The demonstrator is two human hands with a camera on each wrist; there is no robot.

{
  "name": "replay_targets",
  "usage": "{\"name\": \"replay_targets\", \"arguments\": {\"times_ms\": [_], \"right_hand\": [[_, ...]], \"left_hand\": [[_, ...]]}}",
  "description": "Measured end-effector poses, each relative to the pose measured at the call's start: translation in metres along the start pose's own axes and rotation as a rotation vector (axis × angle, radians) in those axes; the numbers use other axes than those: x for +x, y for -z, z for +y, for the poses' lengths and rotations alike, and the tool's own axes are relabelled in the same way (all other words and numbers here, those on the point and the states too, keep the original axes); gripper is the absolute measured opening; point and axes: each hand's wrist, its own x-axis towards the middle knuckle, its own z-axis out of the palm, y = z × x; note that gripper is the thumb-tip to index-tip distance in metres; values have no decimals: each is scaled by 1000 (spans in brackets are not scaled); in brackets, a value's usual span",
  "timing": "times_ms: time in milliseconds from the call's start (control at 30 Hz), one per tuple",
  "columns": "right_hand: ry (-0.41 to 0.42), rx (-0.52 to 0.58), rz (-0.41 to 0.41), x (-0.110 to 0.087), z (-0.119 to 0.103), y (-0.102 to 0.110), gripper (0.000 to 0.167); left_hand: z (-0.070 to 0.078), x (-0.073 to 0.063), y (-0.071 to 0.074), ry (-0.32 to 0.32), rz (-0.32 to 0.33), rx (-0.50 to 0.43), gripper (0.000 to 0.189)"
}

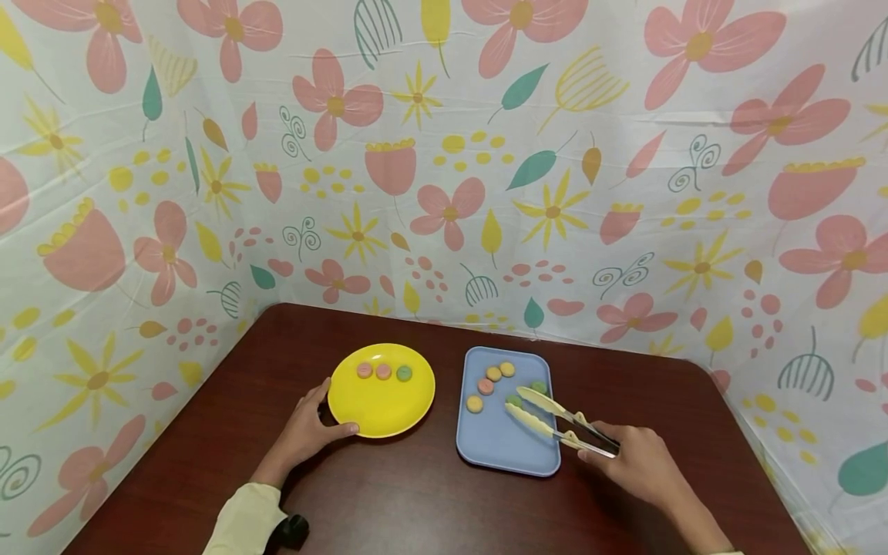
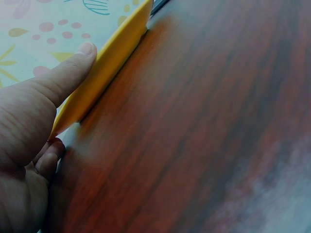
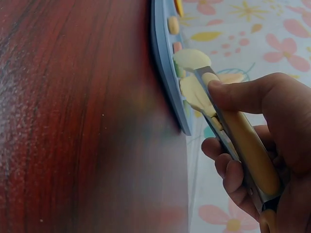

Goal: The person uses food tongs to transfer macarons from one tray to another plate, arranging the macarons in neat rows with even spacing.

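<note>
My left hand (image 1: 300, 433) grips the near left rim of a round yellow plate (image 1: 381, 408), thumb lying over the edge. In the left wrist view, the plate (image 2: 104, 73) appears edge-on between the thumb and the curled fingers. Two pink discs and a green disc (image 1: 405, 373) lie in a row on it. My right hand (image 1: 641, 461) holds cream-tipped metal tongs (image 1: 533, 421) over a blue rectangular tray (image 1: 509, 453). The tongs' tips are parted around one small green disc (image 1: 514, 401). Another green disc (image 1: 539, 387) sits just beyond the far arm, partly covered.
Elsewhere on the tray are a pink disc (image 1: 486, 386) and yellow discs (image 1: 475, 404). Plate and tray stand apart on a dark brown table (image 1: 388, 501). A flower-printed cloth (image 1: 444, 154) hangs behind and along the sides. A black band (image 1: 294, 532) shows at the left sleeve.
</note>
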Motion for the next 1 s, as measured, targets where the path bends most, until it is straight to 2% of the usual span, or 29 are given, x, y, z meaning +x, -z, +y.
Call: {"name": "replay_targets", "arguments": {"times_ms": [633,800,1000], "right_hand": [[4,1,-27,1,1,1,53],[26,-7,12,4,-2,2,49],[100,-9,96,13,-14,9,45]], "left_hand": [[1,0,1,20,-8,-7,119],[2,1,1,20,-11,0,118],[2,1,0,21,-10,-2,119]]}}
